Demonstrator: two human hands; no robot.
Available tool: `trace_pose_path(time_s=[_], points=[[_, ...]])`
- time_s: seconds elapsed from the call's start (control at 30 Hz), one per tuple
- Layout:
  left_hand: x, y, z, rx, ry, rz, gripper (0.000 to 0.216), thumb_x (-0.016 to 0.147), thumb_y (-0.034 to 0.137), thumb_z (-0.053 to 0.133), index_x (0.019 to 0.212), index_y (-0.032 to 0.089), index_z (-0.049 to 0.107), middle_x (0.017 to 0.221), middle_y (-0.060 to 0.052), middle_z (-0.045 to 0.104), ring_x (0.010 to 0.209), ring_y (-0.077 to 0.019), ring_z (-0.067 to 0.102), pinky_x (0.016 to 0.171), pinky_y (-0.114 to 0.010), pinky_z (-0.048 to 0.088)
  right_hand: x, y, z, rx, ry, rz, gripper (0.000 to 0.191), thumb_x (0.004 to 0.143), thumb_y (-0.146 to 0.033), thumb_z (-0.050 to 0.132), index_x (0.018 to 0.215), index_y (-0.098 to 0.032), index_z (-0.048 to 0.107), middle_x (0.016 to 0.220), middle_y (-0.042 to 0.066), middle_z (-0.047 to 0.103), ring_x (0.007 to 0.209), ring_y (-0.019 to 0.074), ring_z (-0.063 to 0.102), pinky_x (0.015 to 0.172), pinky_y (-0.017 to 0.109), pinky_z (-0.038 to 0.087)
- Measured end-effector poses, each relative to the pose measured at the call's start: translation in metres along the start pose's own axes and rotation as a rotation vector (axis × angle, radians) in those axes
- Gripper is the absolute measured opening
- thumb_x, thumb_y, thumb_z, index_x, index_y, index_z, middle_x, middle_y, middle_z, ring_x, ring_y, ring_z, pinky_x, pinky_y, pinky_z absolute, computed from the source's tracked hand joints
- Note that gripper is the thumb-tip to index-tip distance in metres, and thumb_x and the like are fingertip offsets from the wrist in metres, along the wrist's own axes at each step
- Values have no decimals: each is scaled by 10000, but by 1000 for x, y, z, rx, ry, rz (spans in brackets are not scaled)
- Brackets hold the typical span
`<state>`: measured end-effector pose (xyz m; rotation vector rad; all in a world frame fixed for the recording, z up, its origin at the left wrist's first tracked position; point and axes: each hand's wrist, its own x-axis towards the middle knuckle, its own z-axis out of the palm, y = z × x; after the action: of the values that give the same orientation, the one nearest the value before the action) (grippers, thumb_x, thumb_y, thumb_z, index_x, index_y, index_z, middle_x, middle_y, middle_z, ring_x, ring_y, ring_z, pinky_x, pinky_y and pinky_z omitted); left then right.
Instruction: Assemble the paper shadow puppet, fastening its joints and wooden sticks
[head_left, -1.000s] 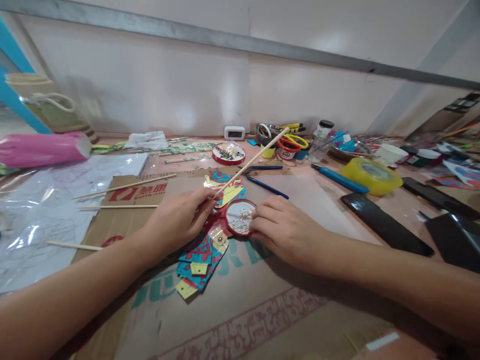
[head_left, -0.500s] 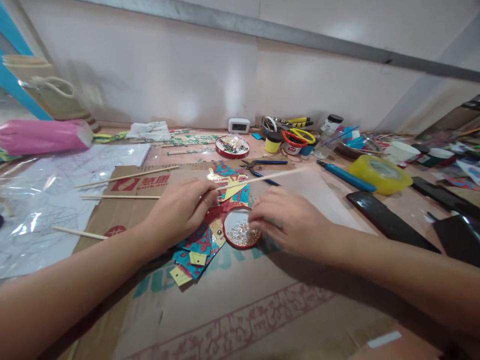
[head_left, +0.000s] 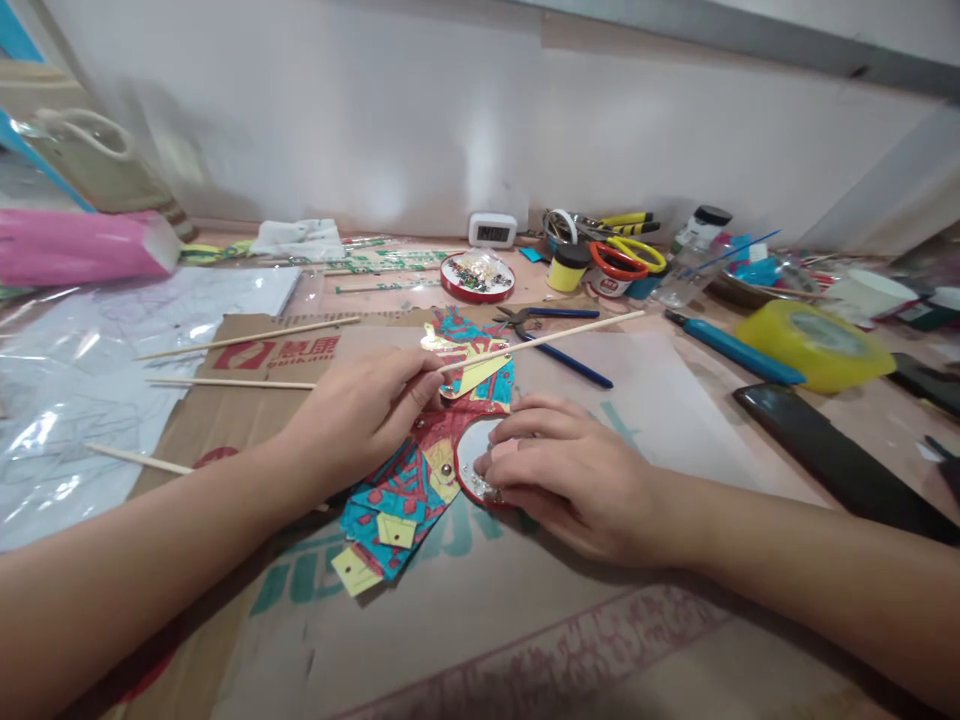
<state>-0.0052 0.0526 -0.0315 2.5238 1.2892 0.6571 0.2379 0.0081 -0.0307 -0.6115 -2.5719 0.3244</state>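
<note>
My left hand (head_left: 375,405) is closed, pinching a thin wooden stick (head_left: 551,338) that slants up to the right. My right hand (head_left: 574,470) reaches into a round red-rimmed dish (head_left: 463,480) of small shiny metal rings. Its fingers are bent together over the rings; anything between the fingertips is too small or hidden to name. Beneath the left hand and beside the dish lies a jointed paper figure (head_left: 397,485) coloured blue, red and yellow, with small metal fasteners. Blue-handled pliers (head_left: 574,365) rest just beyond the dish.
Cardboard (head_left: 202,430) covers the work surface, with several loose sticks at left. A dish of coloured beads (head_left: 478,277) and a small clock (head_left: 492,230) stand at the back. Yellow tape (head_left: 817,345), a blue cutter (head_left: 739,348) and a black object (head_left: 840,465) lie right.
My right hand has lowered, its fingers dipping into the dish of rings and covering more of it. My left hand keeps its grip on the stick. The view has shifted slightly.
</note>
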Motion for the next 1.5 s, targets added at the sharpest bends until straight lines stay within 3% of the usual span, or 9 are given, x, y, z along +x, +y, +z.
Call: trace_pose_path(time_s=[0.1, 0.23, 0.43, 0.73, 0.9, 1.1, 1.5], points=[[1, -1, 1, 7, 8, 18, 358, 999, 406, 341, 929, 190, 618, 830, -35, 681, 772, -205, 618, 701, -308, 432, -2, 4, 0, 4, 90, 26, 121, 951, -138, 507, 964, -172, 623, 902, 77, 688, 957, 194, 594, 930, 383, 482], [1, -2, 1, -7, -3, 14, 365, 996, 411, 330, 939, 193, 618, 836, -38, 688, 761, -204, 619, 684, -305, 429, -4, 6, 0, 31, 131, 35, 124, 927, -105, 528, 978, -207, 575, 966, 64, 711, 1038, 207, 589, 979, 415, 465], [1, -2, 0, 1, -9, 9, 369, 991, 413, 324, 918, 198, 614, 819, -42, 686, 750, -205, 618, 677, -306, 428, -5, 4, -3, 30, 42, -25, 194, 877, -73, 530, 994, -227, 547, 958, 40, 726, 1048, 198, 617, 1068, 443, 408], [2, -1, 1, -2, -11, -4, 373, 979, 425, 326, 952, 202, 625, 844, -44, 694, 753, -208, 623, 705, -319, 445, -2, 1, -4, 35, 27, -72, 195, 887, -54, 517, 994, -210, 564, 959, 18, 742, 1051, 172, 615, 1087, 387, 384], [3, 0, 1, -3, -9, 3, 371, 976, 419, 325, 929, 199, 619, 810, -40, 681, 740, -207, 618, 692, -316, 437, 3, 3, 4, -24, 66, -16, 145, 981, -173, 511, 1010, -173, 653, 973, 68, 719, 972, 184, 579, 971, 364, 432], [4, 3, 2, 22, -17, -6, 393, 973, 431, 310, 921, 201, 624, 805, -44, 676, 740, -205, 609, 712, -316, 451, 10, 5, 7, -8, -10, 60, 176, 974, -263, 565, 954, -205, 729, 900, 59, 669, 885, 190, 511, 838, 337, 416], [3, 0, 4, 16, -2, 31, 374, 990, 406, 328, 967, 191, 632, 842, -47, 684, 759, -211, 612, 684, -309, 428, 13, -4, 8, -94, -99, 85, 174, 991, -214, 522, 870, -172, 641, 910, 50, 623, 899, 197, 473, 862, 346, 378]])
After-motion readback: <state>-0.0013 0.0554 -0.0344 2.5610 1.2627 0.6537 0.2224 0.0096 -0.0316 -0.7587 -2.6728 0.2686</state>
